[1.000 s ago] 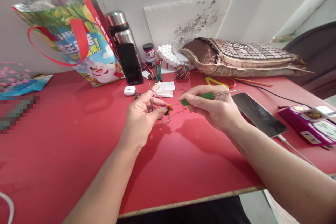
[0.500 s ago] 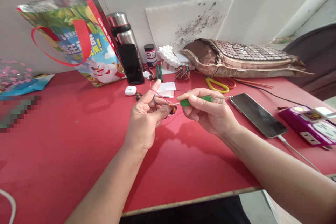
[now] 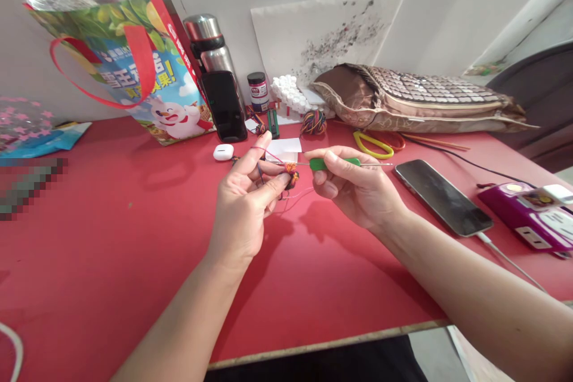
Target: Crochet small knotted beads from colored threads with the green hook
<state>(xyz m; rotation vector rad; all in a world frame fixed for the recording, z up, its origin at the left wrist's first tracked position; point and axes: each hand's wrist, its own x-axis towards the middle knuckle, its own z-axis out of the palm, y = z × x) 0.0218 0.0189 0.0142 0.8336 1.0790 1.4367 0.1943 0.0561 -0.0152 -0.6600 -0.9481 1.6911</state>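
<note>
Between the thumb and fingers of my left hand [image 3: 244, 203] is pinched a small multicoloured crochet piece [image 3: 292, 178], dark with orange and yellow stitches. Pink and dark yarn runs over my raised left index finger. My right hand [image 3: 358, 185] grips a crochet hook [image 3: 319, 164] by its green handle. The thin metal shaft points left and its end meets the top of the crochet piece; the tip itself is hard to make out. Behind the hands lies a ball of multicoloured yarn [image 3: 314, 123], with a folded white paper [image 3: 283, 147] nearer to my fingers.
The red table [image 3: 147, 274] carries a white earbud case [image 3: 223, 152], a propped black phone [image 3: 224, 106], a steel flask [image 3: 215, 51] and a printed bag [image 3: 129, 65]. Yellow-handled scissors [image 3: 372, 145], a charging phone [image 3: 443, 197] and a purple power strip [image 3: 530, 215] lie right.
The hook has risen slightly and lies more level against the crochet piece. Orange stitches now show more at the piece's top. Both hands keep their grips.
</note>
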